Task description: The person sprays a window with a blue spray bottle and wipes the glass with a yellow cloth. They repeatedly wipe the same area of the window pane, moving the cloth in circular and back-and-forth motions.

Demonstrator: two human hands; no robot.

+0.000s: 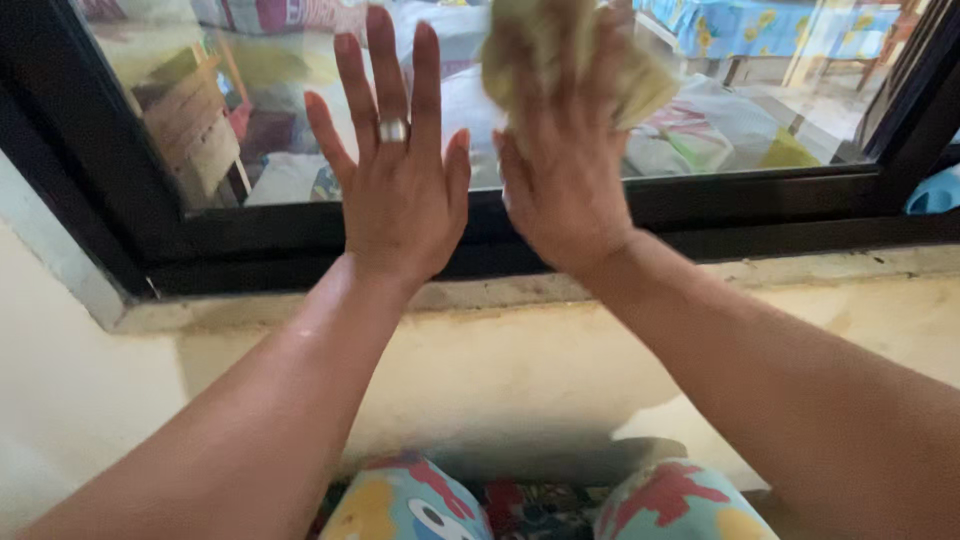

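cloth was bunched under the right hand, pressed flat on the window glass | held high above the lower frame | left hand was spread open, empty, just beside, lower on the glass

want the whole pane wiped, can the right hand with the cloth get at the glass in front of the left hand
Probably not yet: the left hand lies flat against the window glass there. The right hand presses the yellowish cloth just beside it.
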